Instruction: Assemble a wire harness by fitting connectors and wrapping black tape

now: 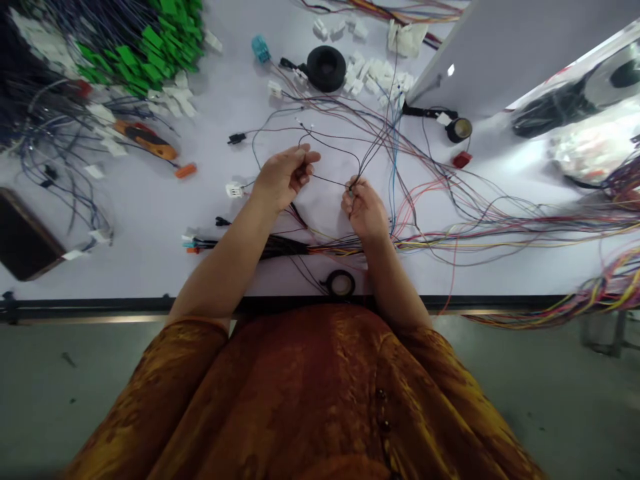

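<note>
My left hand point(286, 175) is closed on a thin black wire point(330, 180), which runs across to the other hand. Pinched in my right hand point(365, 205) are several dark wires point(367, 160) that fan out upward; a small greenish bit shows at the fingertips. Another dark wire loops above both hands, with tiny terminals point(305, 125) at its end. Left of my left hand lie a black connector point(237, 139) and a white connector point(234, 191). Beneath my forearms passes a long wire bundle point(330, 249), partly wrapped in black.
A black tape roll point(326, 69) and white connectors point(375, 75) lie at the back. Another tape roll point(341, 284) sits by the front edge. Orange cutters point(146, 140), green connectors point(165, 47) and a dark phone-like slab point(27, 237) are at left. A grey panel point(480, 53) rises at right.
</note>
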Action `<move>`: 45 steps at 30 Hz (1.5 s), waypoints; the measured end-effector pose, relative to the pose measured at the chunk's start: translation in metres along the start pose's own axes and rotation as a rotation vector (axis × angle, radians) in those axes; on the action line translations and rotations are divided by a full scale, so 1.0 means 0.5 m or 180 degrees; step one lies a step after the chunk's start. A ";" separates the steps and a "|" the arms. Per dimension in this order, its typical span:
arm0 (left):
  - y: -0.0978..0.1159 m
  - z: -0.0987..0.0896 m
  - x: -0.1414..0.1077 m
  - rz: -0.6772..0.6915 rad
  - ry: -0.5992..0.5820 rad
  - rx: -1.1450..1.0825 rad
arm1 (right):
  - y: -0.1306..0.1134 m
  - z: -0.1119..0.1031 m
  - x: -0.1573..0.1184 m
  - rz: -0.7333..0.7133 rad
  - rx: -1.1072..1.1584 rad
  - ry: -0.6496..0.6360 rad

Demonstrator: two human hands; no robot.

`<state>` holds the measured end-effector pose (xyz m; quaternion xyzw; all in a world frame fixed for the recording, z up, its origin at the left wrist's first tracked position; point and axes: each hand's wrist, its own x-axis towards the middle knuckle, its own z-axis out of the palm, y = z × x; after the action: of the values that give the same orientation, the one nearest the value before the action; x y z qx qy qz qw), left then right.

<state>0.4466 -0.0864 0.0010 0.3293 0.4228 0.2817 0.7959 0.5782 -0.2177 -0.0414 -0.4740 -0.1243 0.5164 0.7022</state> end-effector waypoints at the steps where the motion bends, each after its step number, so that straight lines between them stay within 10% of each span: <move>1: 0.003 -0.002 0.003 0.0011 -0.0004 -0.0021 | -0.001 0.000 0.000 -0.0016 -0.0029 0.0010; 8: -0.001 -0.009 -0.034 0.0154 -0.0420 0.1482 | 0.016 -0.003 0.003 -0.0355 -0.0287 -0.0065; 17: -0.043 0.059 -0.060 0.1671 -0.0400 0.2778 | 0.029 0.014 -0.012 -0.0981 -0.1099 -0.0337; 25: -0.050 0.046 -0.043 0.1138 -0.0333 0.2130 | 0.037 0.013 -0.006 -0.0907 -0.0894 -0.0175; 33: -0.049 0.033 -0.047 -0.0582 0.0282 0.0514 | 0.035 0.011 -0.007 -0.1081 -0.0746 -0.0230; 45: -0.053 0.021 -0.042 -0.0702 0.0707 -0.0429 | 0.028 0.032 -0.036 -0.1446 -0.1200 -0.0193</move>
<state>0.4500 -0.1211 -0.0043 0.1936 0.5219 0.2551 0.7906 0.5513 -0.2242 -0.0385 -0.5405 -0.3418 0.3277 0.6954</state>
